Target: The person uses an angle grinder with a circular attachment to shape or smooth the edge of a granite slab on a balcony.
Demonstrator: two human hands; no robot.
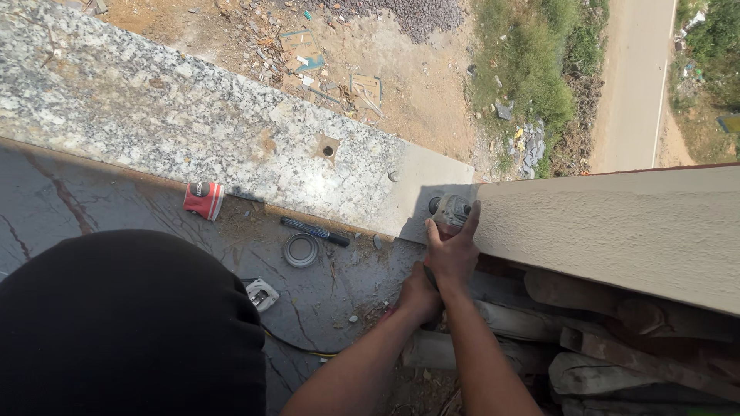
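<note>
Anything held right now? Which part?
Both hands grip a power tool, apparently an angle grinder: right hand over its head at the ledge, left hand on the rear body, mostly hidden.

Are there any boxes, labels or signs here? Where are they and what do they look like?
Red and white package: small, lying on the dark floor below the granite ledge, with a dark round label.
Flat cardboard pieces: brown, on the dirt ground far below.
No signs or screens.
</note>
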